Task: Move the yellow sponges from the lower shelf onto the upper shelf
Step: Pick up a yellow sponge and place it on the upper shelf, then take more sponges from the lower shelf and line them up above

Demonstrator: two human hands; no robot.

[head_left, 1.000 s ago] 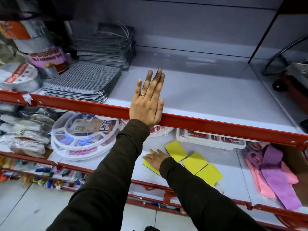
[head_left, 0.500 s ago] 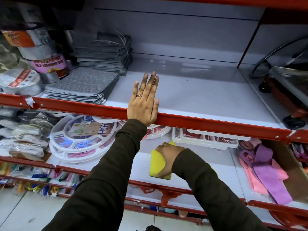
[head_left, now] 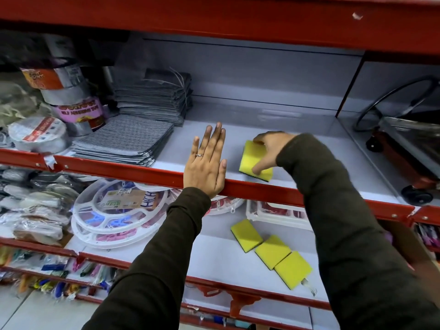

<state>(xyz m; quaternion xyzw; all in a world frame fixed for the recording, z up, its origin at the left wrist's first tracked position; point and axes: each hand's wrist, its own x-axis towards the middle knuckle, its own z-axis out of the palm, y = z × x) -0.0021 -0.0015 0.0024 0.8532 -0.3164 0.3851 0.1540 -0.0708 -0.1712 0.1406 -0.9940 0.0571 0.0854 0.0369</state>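
Observation:
My right hand [head_left: 269, 151] grips a yellow sponge [head_left: 253, 158] with a dark underside, resting it flat on the upper shelf [head_left: 297, 167] near the red front rail. Three more yellow sponges [head_left: 271, 252] lie in a diagonal row on the lower shelf [head_left: 214, 256], between my two sleeves. My left hand [head_left: 207, 163] lies flat with fingers together on the upper shelf's red edge, holding nothing.
Stacks of grey cloths [head_left: 126, 141] fill the upper shelf's left side, with rolls of tape [head_left: 38, 132] beyond them. A red wheeled trolley [head_left: 409, 148] stands at the right. White round plastic hangers [head_left: 114, 215] and a white tray [head_left: 278, 213] sit on the lower shelf.
My right hand lifted one sponge off the lower shelf and carried it up onto the upper shelf. The left hand stayed on the rail. The camera tilted upward.

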